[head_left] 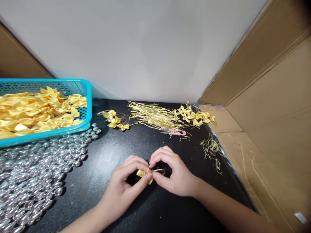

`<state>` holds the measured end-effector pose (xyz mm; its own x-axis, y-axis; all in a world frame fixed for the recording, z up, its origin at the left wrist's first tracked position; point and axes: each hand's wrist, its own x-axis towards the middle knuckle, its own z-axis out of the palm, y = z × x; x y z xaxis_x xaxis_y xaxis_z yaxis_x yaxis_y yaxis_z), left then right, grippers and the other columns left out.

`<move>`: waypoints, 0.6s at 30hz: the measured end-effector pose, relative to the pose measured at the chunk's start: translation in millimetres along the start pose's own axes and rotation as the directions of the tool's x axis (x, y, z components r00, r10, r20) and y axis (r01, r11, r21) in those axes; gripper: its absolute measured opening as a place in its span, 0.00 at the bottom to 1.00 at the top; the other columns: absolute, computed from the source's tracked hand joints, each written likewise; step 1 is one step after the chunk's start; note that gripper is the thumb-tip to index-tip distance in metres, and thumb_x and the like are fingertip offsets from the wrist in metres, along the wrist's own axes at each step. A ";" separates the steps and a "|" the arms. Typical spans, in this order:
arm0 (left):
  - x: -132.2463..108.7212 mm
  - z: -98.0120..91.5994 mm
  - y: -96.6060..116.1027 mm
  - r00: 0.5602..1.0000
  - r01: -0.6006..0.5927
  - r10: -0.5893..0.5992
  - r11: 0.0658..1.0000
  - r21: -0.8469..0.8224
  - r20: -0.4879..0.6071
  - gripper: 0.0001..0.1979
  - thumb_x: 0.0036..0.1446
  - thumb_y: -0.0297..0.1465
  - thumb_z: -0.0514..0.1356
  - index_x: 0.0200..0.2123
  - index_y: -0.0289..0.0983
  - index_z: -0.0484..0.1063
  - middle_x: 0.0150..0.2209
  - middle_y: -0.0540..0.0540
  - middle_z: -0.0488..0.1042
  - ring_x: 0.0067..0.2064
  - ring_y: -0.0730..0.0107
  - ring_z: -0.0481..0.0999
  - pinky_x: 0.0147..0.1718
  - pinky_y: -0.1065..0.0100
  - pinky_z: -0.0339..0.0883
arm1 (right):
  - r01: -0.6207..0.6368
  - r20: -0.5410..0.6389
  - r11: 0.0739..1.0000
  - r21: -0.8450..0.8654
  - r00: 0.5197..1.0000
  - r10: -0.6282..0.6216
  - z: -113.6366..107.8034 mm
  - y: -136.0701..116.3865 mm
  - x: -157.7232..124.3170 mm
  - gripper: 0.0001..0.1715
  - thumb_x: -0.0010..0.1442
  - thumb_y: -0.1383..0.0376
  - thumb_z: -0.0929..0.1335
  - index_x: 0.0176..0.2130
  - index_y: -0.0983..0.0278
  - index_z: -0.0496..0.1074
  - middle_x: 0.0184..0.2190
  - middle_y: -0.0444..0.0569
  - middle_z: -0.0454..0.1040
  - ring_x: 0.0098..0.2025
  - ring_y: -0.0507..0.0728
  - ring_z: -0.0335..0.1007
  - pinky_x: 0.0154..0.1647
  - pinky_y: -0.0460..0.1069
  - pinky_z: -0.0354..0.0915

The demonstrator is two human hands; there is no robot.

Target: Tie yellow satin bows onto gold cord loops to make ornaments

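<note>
Low over the black tabletop, my left hand (123,178) pinches a yellow ribbon bow (140,173) between thumb and forefinger. My right hand (176,171) meets it there, thumb and fingertips closed on a gold cord (160,170) that curves out in a small loop beside the bow. Fingertips cover the spot where cord and bow come together, so a knot or bead there cannot be made out.
A turquoise basket (90,103) of yellow bows stands at left, with many silver beads (36,181) before it. At the back lie gold cords (155,115), pink-handled thread snips (178,132) and corded bows (194,115). Cord scraps (211,147) lie right, near cardboard (267,97).
</note>
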<state>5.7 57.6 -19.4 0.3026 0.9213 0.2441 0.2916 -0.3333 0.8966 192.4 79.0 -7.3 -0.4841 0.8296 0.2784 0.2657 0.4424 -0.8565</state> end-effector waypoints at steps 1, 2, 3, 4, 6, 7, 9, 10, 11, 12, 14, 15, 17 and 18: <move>0.1 -0.1 0.3 1.000 0.009 -0.009 1.000 -0.017 0.005 0.05 0.59 0.27 0.61 0.30 0.39 0.75 0.30 0.48 0.78 0.35 0.67 0.76 0.35 0.67 0.69 | 0.009 -0.008 1.000 0.005 1.000 -0.008 0.0 0.9 0.3 0.11 0.52 0.74 0.70 0.35 0.61 0.70 0.35 0.45 0.75 0.41 0.55 0.68 0.46 0.52 0.62; 0.2 -0.2 0.7 1.000 0.020 -0.019 0.999 -0.032 0.009 0.05 0.59 0.28 0.60 0.30 0.39 0.74 0.30 0.48 0.77 0.34 0.67 0.76 0.35 0.67 0.69 | 0.017 -0.016 1.000 0.010 1.000 -0.017 0.2 1.5 0.3 0.10 0.53 0.74 0.71 0.35 0.61 0.70 0.35 0.45 0.75 0.41 0.55 0.69 0.46 0.52 0.62; 0.3 -0.2 1.2 0.999 0.029 -0.028 0.999 -0.045 0.016 0.05 0.59 0.28 0.60 0.30 0.39 0.74 0.30 0.48 0.77 0.34 0.66 0.76 0.35 0.67 0.68 | 0.022 -0.023 1.000 0.014 0.999 -0.022 0.5 1.8 0.1 0.09 0.54 0.73 0.71 0.34 0.61 0.70 0.35 0.45 0.75 0.40 0.55 0.69 0.46 0.53 0.62; 0.4 -0.2 1.8 0.999 0.036 -0.035 0.998 -0.055 0.023 0.05 0.59 0.28 0.60 0.31 0.39 0.74 0.30 0.48 0.77 0.34 0.66 0.76 0.35 0.67 0.68 | 0.025 -0.031 0.999 0.019 0.999 -0.025 0.7 1.9 -0.1 0.09 0.55 0.73 0.71 0.34 0.61 0.70 0.35 0.45 0.75 0.40 0.55 0.69 0.46 0.53 0.63; 0.4 -0.4 2.8 0.998 0.050 -0.048 0.996 -0.071 0.039 0.05 0.59 0.28 0.60 0.31 0.39 0.74 0.30 0.48 0.76 0.34 0.66 0.75 0.35 0.67 0.68 | 0.029 -0.043 0.999 0.029 0.999 -0.028 1.3 1.9 -0.7 0.07 0.56 0.72 0.72 0.34 0.61 0.71 0.34 0.45 0.75 0.40 0.54 0.70 0.46 0.52 0.63; 0.2 -0.5 3.1 0.998 0.054 -0.051 0.995 -0.078 0.045 0.05 0.60 0.28 0.60 0.31 0.39 0.74 0.30 0.48 0.76 0.34 0.66 0.75 0.35 0.67 0.67 | 0.030 -0.049 0.999 0.033 0.998 -0.029 1.5 2.0 -1.0 0.07 0.56 0.71 0.72 0.34 0.62 0.71 0.34 0.45 0.75 0.40 0.54 0.70 0.46 0.52 0.63; -0.3 -0.9 3.2 0.997 0.064 -0.060 0.994 -0.092 0.053 0.05 0.60 0.28 0.59 0.30 0.39 0.73 0.30 0.48 0.75 0.34 0.67 0.75 0.35 0.67 0.67 | 0.033 -0.057 0.999 0.038 0.998 -0.031 2.1 2.2 -1.4 0.06 0.57 0.70 0.72 0.32 0.62 0.71 0.33 0.45 0.75 0.39 0.54 0.70 0.45 0.52 0.63; -0.6 -1.1 3.0 0.996 0.072 -0.067 0.992 -0.100 0.056 0.06 0.60 0.28 0.59 0.30 0.40 0.73 0.30 0.48 0.75 0.34 0.67 0.74 0.35 0.67 0.67 | 0.034 -0.061 0.999 0.036 0.998 -0.032 2.5 2.3 -1.6 0.06 0.57 0.70 0.72 0.31 0.62 0.71 0.33 0.45 0.75 0.39 0.54 0.70 0.45 0.52 0.63; -0.9 -1.2 2.7 0.996 0.080 -0.074 0.991 -0.109 0.059 0.06 0.61 0.29 0.59 0.30 0.40 0.73 0.30 0.49 0.75 0.34 0.67 0.74 0.35 0.67 0.66 | 0.035 -0.067 0.999 0.032 0.997 -0.033 2.9 2.4 -1.8 0.06 0.58 0.70 0.72 0.30 0.62 0.70 0.32 0.45 0.75 0.38 0.54 0.71 0.45 0.52 0.63; -1.3 -1.3 2.2 0.995 0.090 -0.084 0.989 -0.119 0.061 0.06 0.61 0.29 0.59 0.30 0.40 0.73 0.31 0.49 0.75 0.34 0.67 0.74 0.35 0.68 0.66 | 0.036 -0.073 0.999 0.028 0.997 -0.034 3.3 2.3 -2.0 0.07 0.58 0.69 0.71 0.30 0.62 0.70 0.32 0.45 0.75 0.38 0.54 0.71 0.45 0.52 0.63; -1.9 -1.0 1.2 0.993 0.109 -0.100 0.984 -0.140 0.063 0.07 0.62 0.29 0.58 0.30 0.40 0.72 0.31 0.49 0.74 0.34 0.68 0.74 0.35 0.68 0.66 | 0.031 -0.094 0.999 0.031 0.995 -0.028 4.3 1.7 -2.7 0.07 0.58 0.69 0.71 0.30 0.62 0.71 0.32 0.45 0.75 0.38 0.54 0.71 0.45 0.52 0.64; -2.1 -0.7 0.7 0.992 0.115 -0.107 0.982 -0.150 0.064 0.06 0.62 0.29 0.58 0.31 0.40 0.72 0.31 0.49 0.74 0.35 0.68 0.73 0.35 0.69 0.66 | 0.025 -0.109 0.999 0.040 0.994 -0.021 4.7 1.3 -3.1 0.06 0.57 0.69 0.72 0.31 0.62 0.71 0.32 0.45 0.75 0.38 0.54 0.71 0.45 0.52 0.64; -2.4 -0.1 0.0 0.991 0.122 -0.113 0.980 -0.160 0.066 0.06 0.62 0.29 0.58 0.31 0.41 0.72 0.32 0.50 0.74 0.35 0.69 0.73 0.35 0.69 0.65 | 0.016 -0.127 0.998 0.063 0.992 -0.008 5.4 0.5 -3.7 0.05 0.56 0.68 0.73 0.33 0.62 0.72 0.33 0.46 0.75 0.39 0.54 0.71 0.44 0.52 0.65; -2.4 0.2 -0.2 0.992 0.121 -0.111 0.980 -0.160 0.066 0.06 0.63 0.29 0.58 0.32 0.41 0.72 0.32 0.50 0.73 0.35 0.69 0.73 0.36 0.70 0.65 | 0.012 -0.129 0.997 0.072 0.992 -0.002 5.6 0.3 -3.7 0.05 0.56 0.68 0.73 0.34 0.62 0.72 0.33 0.46 0.75 0.39 0.55 0.71 0.44 0.52 0.65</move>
<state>5.1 55.4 -20.2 0.3274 0.9375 0.1179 0.1766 -0.1833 0.9671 189.6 74.2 -11.0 -0.3728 0.8657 0.3341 0.1997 0.4265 -0.8822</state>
